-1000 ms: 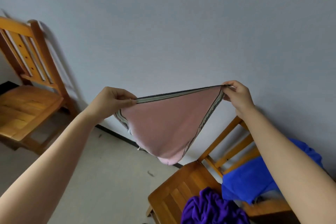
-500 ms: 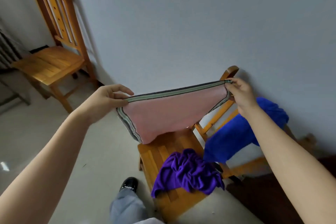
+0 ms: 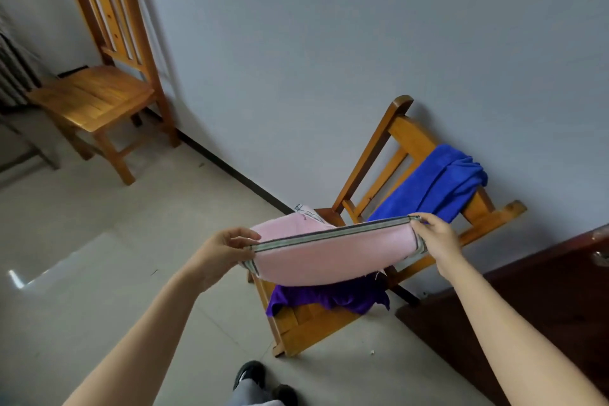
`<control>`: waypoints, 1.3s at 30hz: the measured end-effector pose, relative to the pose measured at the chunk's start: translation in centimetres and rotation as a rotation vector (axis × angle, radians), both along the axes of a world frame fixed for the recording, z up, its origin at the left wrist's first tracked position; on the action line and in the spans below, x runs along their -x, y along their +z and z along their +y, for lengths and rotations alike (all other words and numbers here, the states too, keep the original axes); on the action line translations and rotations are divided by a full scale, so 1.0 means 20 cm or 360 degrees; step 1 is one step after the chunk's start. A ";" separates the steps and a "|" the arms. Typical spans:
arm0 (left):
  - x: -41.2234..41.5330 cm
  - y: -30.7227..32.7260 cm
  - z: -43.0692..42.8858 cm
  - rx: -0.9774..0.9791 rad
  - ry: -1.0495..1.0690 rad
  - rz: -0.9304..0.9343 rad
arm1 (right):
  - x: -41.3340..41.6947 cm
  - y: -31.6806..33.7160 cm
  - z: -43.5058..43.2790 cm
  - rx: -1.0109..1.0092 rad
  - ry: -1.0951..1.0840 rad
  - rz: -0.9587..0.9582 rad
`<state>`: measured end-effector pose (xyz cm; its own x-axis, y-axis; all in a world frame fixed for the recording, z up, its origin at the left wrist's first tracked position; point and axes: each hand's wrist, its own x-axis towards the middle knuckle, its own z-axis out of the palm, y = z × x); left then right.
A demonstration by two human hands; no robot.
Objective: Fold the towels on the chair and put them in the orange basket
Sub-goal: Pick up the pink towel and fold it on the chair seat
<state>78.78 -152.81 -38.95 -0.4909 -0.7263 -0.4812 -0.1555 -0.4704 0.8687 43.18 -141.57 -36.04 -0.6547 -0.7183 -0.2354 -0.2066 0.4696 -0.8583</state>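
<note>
While the spare wooden chair point(image 3: 95, 95) sits by the wall on the far left, your left hand point(image 3: 227, 249) is pinching the left end of the pink towel point(image 3: 333, 257), thumb on top and fingers curled under the striped hem. That towel's doubled over and stretched between both your hands, sagging a bit in the middle, up in the air just over the seat of the chair point(image 3: 413, 135). Under it the purple towel point(image 3: 329, 298) lies crumpled on the seat, one corner hanging off the seat's edge. The blue towel point(image 3: 438, 184) is draped over the backrest. Your right hand point(image 3: 435, 236) has the towel's other end, fingertips pinched tight on the hem corner. Dark wooden furniture point(image 3: 543, 306) fills the right edge.
</note>
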 end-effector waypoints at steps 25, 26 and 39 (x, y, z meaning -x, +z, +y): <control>0.00 -0.22 1.17 -0.0463 0.0272 0.0047 | 0.30 -0.16 0.73 -0.0713 0.1047 0.0062; 0.02 -0.23 1.19 -0.0448 0.0282 0.0003 | 0.31 -0.17 0.73 -0.0713 0.1039 0.0067; 0.14 -0.40 1.17 -0.0186 0.0870 -0.0385 | 0.22 -0.37 0.64 -0.0537 0.0796 -0.0037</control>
